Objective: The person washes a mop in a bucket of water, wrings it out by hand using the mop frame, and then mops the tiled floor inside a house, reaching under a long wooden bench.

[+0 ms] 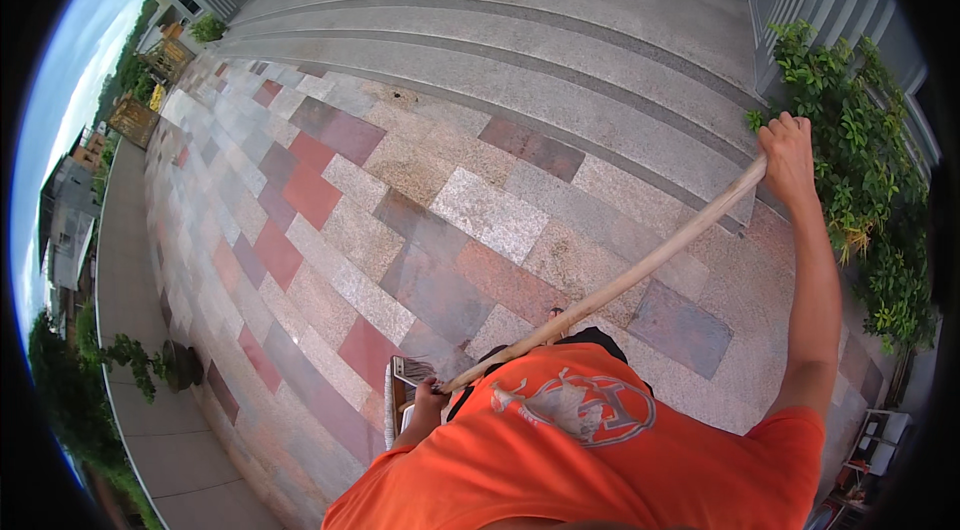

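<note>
A long wooden pole runs slantwise across the front of my orange shirt. My right hand is closed around its upper end, with the arm stretched out to the right beside a leafy bush. Down at the left, my left hand is by the pole's lower end, its fingers curled at or around it. Next to that hand is a brush-like head with grey strands, partly hidden by the hand and shirt; how it joins the pole cannot be told.
Wide stone steps rise ahead to a building. A green bush grows at the right. A potted plant stands by the low wall at the left. A rack with items is at the lower right. Patterned stone paving lies underfoot.
</note>
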The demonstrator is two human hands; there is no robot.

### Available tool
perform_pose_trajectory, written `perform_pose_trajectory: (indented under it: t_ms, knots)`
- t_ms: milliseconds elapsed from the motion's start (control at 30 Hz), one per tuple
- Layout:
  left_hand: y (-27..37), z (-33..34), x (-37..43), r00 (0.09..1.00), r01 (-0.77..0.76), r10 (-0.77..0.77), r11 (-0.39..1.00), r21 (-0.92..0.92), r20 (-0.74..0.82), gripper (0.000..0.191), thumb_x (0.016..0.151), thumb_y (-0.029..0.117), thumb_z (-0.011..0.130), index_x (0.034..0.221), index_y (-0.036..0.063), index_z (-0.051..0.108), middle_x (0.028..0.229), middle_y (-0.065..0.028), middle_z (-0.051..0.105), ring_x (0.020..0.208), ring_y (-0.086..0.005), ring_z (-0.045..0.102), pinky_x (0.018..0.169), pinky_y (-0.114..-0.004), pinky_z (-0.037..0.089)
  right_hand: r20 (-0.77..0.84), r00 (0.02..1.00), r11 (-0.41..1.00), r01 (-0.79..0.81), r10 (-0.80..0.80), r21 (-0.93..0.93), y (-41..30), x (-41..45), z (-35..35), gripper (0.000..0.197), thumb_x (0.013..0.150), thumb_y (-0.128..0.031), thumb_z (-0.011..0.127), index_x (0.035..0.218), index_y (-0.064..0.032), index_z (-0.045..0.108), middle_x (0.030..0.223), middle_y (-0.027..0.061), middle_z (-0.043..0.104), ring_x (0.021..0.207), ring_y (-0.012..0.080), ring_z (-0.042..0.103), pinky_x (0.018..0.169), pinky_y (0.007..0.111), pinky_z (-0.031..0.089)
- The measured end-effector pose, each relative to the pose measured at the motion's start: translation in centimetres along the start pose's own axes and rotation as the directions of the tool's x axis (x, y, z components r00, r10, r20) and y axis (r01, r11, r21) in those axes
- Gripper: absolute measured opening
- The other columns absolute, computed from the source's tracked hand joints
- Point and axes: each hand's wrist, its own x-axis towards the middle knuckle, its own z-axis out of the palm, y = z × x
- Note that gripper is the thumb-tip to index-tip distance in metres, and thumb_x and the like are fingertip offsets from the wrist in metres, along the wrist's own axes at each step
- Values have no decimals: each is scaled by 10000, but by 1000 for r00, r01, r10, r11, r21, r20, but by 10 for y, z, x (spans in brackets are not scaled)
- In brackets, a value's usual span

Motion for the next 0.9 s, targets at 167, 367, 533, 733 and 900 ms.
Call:
perform_pose_trajectory:
  t_ms: [167,367,533,733,900]
  knots:
    - [-4,59,-3,628,-774,441,264,576,641,131,899,132,542,784,77,511,784,-101,565,760,-293,588,791,-463,540,-84,996,998,25,-20,58,27,93,51,90,724,-69,659,716,-51,572,776,116,566,867,308,545,827,432,392]
    - [-19,189,17,996,-91,92,979,184,2,127,914,133,515,818,51,509,819,-131,587,778,-327,590,818,-484,538,-125,991,998,58,-58,-2,54,172,116,96,724,-39,659,727,-47,564,787,122,559,875,323,546,858,445,396]
    - [-10,281,70,998,-40,37,997,63,42,114,908,121,519,825,46,500,828,-139,574,803,-350,584,835,-518,537,-52,997,998,55,-54,16,75,254,189,112,708,-25,655,728,-29,545,776,136,533,858,333,530,875,469,399]
    - [12,451,82,996,-50,44,997,66,81,78,862,91,526,858,28,480,814,-142,532,765,-341,556,812,-551,528,-135,986,996,94,-93,2,109,415,234,128,735,-34,647,731,-8,522,765,141,499,844,332,523,876,459,401]
    - [17,576,66,995,-91,84,984,151,52,89,852,93,535,807,47,474,768,-88,506,687,-267,531,676,-449,519,-126,988,996,81,-85,-38,151,490,271,129,781,-23,645,751,-3,522,795,151,506,865,347,525,897,474,397]
